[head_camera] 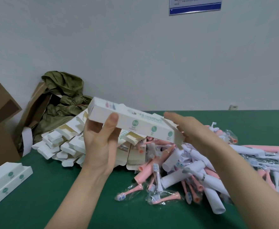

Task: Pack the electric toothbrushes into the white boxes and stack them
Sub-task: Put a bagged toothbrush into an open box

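Note:
My left hand (100, 144) grips a long white box (135, 124) from below, thumb on its front face, holding it up over the table. Its right end flap is open. My right hand (190, 131) touches that right end with straight fingers. Below lies a heap of pink and white electric toothbrush handles and bagged brush heads (193, 172). Flat and part-folded white boxes (64, 146) are piled behind my left hand. Two closed white boxes (6, 179) lie stacked at the left edge.
The table has a green top (69, 204). Brown cardboard cartons (1, 113) stand at the far left, with crumpled green packing paper (64, 96) against the wall. Two wall sockets (232, 106) sit at the back right.

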`<action>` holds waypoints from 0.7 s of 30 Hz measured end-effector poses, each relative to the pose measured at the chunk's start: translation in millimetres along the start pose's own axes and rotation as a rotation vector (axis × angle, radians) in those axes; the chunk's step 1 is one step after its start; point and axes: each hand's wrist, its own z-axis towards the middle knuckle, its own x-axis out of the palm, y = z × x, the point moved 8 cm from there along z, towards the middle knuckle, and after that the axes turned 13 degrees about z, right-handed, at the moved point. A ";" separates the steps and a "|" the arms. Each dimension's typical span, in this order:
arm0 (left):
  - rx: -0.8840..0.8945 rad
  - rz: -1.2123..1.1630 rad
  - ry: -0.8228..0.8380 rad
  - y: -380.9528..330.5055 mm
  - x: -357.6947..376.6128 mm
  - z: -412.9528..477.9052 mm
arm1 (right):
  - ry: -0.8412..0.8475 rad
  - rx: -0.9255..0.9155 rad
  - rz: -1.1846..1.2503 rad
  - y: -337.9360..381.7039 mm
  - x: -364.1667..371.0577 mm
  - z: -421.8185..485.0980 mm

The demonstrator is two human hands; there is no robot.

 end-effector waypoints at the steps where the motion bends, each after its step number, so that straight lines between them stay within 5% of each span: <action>1: -0.024 -0.024 -0.025 3.9 -7.7 -0.7 | 0.011 0.014 -0.067 -4.6 1.1 2.1; 7: -0.146 -0.076 -0.026 18.2 -34.1 -4.9 | 0.174 0.095 0.383 -15.0 13.3 6.0; 11: -0.298 0.542 -0.294 19.6 -68.7 -13.2 | 0.078 -0.147 0.301 5.0 0.9 5.0; 13: -0.080 0.885 -0.364 -9.1 -65.6 -19.3 | 0.120 -0.201 0.220 13.2 12.4 -5.5; 15: 0.178 1.094 -0.141 -24.8 -28.6 -27.6 | 0.155 -0.261 0.137 19.4 32.6 -19.8; 18: 0.267 1.347 0.236 -10.8 13.7 -44.0 | 0.246 -0.356 0.001 18.9 73.4 -38.3; 21: 0.321 1.424 0.245 -7.1 12.9 -47.7 | 0.305 -0.283 0.081 7.7 89.4 -40.4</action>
